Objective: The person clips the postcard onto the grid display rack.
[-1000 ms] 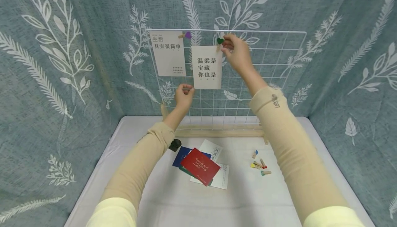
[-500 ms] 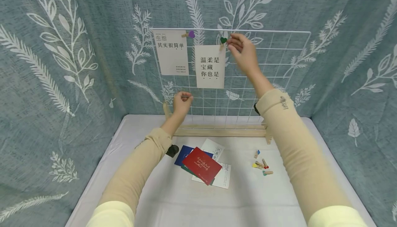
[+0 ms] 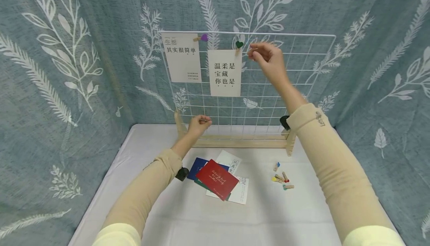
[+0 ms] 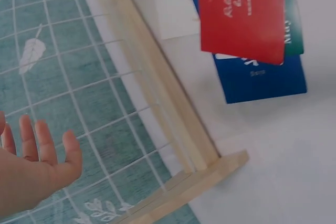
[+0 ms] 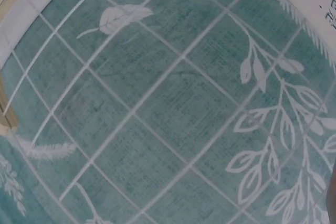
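Observation:
A white card with black characters (image 3: pixel 224 78) hangs on the white wire grid (image 3: pixel 285 76), held near its top right corner by a wooden clothespin with a green heart (image 3: pixel 239 45). Just right of that clothespin is my right hand (image 3: pixel 270 57), its fingers loosely bent and holding nothing. Lower down, before the grid's bottom rows, my left hand (image 3: pixel 199 124) is empty, its fingers relaxed and apart in the left wrist view. Another white card (image 3: pixel 181 63) hangs at the grid's upper left, with a purple-heart clothespin (image 3: pixel 201 37) at its top right corner.
A red card (image 3: pixel 216 180) tops a pile with blue, green and white cards on the white-covered table (image 3: pixel 201 223). Several small clothespins (image 3: pixel 280 178) lie to the right. The grid stands on a wooden base (image 3: pixel 242 142). Patterned teal curtain (image 3: pixel 67 108) surrounds the table.
My right hand has let go of the green-heart clothespin and moved slightly right. My left hand has left the card's lower corner and dropped. The card stays hanging on the grid.

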Motion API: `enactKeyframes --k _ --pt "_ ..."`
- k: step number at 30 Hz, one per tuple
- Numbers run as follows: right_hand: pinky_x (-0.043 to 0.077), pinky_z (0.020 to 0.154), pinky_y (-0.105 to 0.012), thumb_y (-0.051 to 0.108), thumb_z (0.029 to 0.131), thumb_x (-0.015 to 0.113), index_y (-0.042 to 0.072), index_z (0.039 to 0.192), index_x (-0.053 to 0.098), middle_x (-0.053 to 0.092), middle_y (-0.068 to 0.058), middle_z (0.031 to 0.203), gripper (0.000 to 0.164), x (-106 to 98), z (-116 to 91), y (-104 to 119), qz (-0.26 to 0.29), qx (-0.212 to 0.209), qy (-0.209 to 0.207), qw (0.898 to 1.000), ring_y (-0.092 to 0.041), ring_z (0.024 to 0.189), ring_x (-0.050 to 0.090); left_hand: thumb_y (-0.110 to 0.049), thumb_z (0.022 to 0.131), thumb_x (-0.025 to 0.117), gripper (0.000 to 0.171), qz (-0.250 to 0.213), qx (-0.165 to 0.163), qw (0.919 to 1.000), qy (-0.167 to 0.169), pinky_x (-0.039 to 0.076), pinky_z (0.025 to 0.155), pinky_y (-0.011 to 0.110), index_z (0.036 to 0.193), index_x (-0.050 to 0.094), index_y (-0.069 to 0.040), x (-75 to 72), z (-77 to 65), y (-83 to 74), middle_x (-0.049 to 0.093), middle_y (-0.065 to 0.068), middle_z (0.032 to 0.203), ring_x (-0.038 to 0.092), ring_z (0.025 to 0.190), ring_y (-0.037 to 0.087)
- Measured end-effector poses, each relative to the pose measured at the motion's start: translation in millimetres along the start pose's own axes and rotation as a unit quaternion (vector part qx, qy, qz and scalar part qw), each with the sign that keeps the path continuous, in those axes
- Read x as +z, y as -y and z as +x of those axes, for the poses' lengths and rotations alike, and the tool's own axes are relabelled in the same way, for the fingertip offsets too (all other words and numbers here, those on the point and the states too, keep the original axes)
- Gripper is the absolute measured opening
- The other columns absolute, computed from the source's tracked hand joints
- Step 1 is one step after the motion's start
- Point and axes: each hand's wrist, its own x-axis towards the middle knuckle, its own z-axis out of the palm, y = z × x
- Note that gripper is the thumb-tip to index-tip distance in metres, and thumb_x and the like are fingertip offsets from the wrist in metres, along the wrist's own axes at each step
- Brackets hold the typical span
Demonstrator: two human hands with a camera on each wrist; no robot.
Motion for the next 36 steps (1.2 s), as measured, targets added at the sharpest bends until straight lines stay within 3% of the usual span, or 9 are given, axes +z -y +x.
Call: enactKeyframes --k 2,5,7,9,12,14,16,20,36 --pt "0.053 0.083 -0.019 0.0 0.093 0.054 -0.013 0.113 0.059 0.068 -0.002 0.09 0.025 1.2 -2.7 -1.2 0.007 0.0 0.005 1.0 0.003 0.08 0.062 -0.02 0.092 0.062 0.021 0.0 -0.023 0.9996 0.014 0.048 0.077 0.032 0.107 0.062 -0.005 -3.0 -33.3 -33.7 0.061 0.011 0.098 0.057 0.089 0.021" --pt "0.053 0.081 -0.018 0.001 0.093 0.054 -0.013 0.114 0.058 0.068 0.003 0.088 0.026 3.3 -8.7 -5.0 0.015 0.002 0.022 1.0 0.004 0.079 0.063 -0.014 0.094 0.056 0.025 0.025 -0.051 0.9981 0.023 0.046 0.079 0.036 0.114 0.058 0.001 -1.6 -49.5 -42.3 0.057 0.016 0.104 0.054 0.095 0.027" --pt "0.052 0.08 -0.018 0.003 0.094 0.054 -0.012 0.116 0.058 0.068 0.002 0.089 0.026 4.5 -14.1 -8.0 0.015 0.009 0.036 0.999 0.004 0.08 0.062 -0.016 0.094 0.058 0.027 0.023 -0.043 0.998 0.039 0.046 0.078 0.037 0.115 0.058 0.0 0.1 -48.7 -24.8 0.057 0.016 0.102 0.054 0.094 0.028" --pt "0.053 0.08 -0.018 0.003 0.094 0.053 -0.011 0.116 0.058 0.069 -0.002 0.092 0.027 5.2 -20.0 -11.0 0.016 0.018 0.05 0.998 0.004 0.081 0.062 -0.024 0.091 0.062 0.026 0.012 0.004 0.9988 0.048 0.047 0.069 0.032 0.11 0.062 -0.006 3.8 -35.5 13.4 0.06 0.01 0.094 0.056 0.086 0.022" --pt "0.052 0.082 -0.018 0.004 0.095 0.053 -0.01 0.117 0.058 0.069 -0.012 0.097 0.027 5.1 -27.2 -13.7 0.017 0.03 0.063 0.997 0.004 0.083 0.062 -0.028 0.088 0.066 0.028 0.021 0.017 0.998 0.056 0.046 0.065 0.033 0.109 0.064 -0.008 7.4 -31.1 37.4 0.061 0.008 0.089 0.056 0.08 0.021" --pt "0.053 0.082 -0.018 0.004 0.095 0.053 -0.011 0.116 0.058 0.068 -0.018 0.1 0.027 4.4 -30.4 -14.6 0.016 0.031 0.064 0.997 0.004 0.083 0.062 -0.024 0.089 0.066 0.028 0.037 0.016 0.9979 0.05 0.048 0.065 0.032 0.11 0.064 -0.006 8.9 -38.6 32.5 0.063 0.011 0.091 0.058 0.083 0.023" --pt "0.053 0.084 -0.019 0.004 0.095 0.053 -0.011 0.115 0.059 0.067 -0.021 0.103 0.026 3.3 -32.7 -15.0 0.01 0.029 0.064 0.997 0.005 0.084 0.062 -0.016 0.089 0.064 0.033 0.066 -0.014 0.9966 0.048 0.05 0.071 0.037 0.116 0.059 0.001 9.1 -55.6 8.3 0.062 0.02 0.1 0.058 0.092 0.031" --pt "0.051 0.088 -0.02 0.007 0.095 0.054 -0.009 0.113 0.061 0.067 -0.023 0.107 0.025 0.4 -38.4 -16.3 -0.018 0.027 0.071 0.997 0.008 0.088 0.06 -0.014 0.088 0.066 0.038 0.116 0.001 0.9925 0.038 0.052 0.073 0.035 0.119 0.056 0.005 10.9 -74.7 -7.7 0.061 0.026 0.107 0.058 0.099 0.036" --pt "0.045 0.088 -0.015 0.005 0.094 0.055 -0.009 0.112 0.062 0.062 -0.025 0.117 0.023 -10.6 -79.0 -35.1 -0.043 0.053 0.079 0.995 0.012 0.095 0.053 -0.024 0.081 0.074 0.067 0.228 -0.024 0.9731 0.024 0.048 0.093 0.053 0.133 0.044 0.004 23.3 -102.6 18.6 0.051 0.026 0.131 0.052 0.118 0.041"
